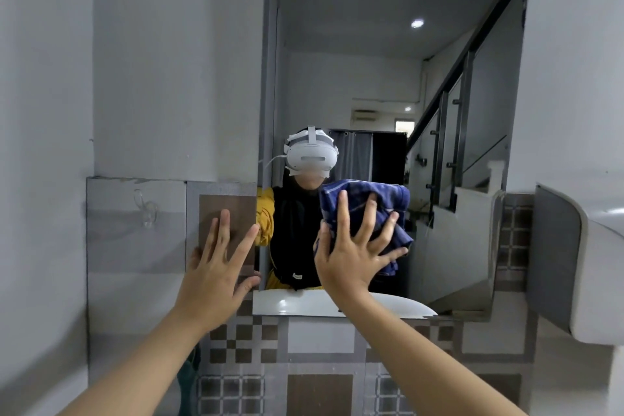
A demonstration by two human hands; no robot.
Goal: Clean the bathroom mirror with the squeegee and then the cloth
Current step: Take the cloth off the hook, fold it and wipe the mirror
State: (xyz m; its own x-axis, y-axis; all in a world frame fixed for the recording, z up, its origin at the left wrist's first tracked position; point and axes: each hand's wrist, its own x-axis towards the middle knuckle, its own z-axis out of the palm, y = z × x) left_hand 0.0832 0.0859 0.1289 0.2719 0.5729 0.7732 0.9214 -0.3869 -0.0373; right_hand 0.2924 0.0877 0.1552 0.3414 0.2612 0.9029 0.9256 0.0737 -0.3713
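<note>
Wiping stage: right hand (351,258) presses cloth (378,201) on mirror (364,78), grip wide | left hand (216,267) splayed on wall tile (233,204) | next: probably sweep across glass

Home bathroom, wall mirror (371,78), checkered tiles (243,341), plastic wall hook (147,209)

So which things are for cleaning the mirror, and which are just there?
For the job: mirror, blue cloth, right hand pressing the cloth on the glass.
Just there: clear wall hook, checkered tiles, left hand flat on the brown tile.
</note>
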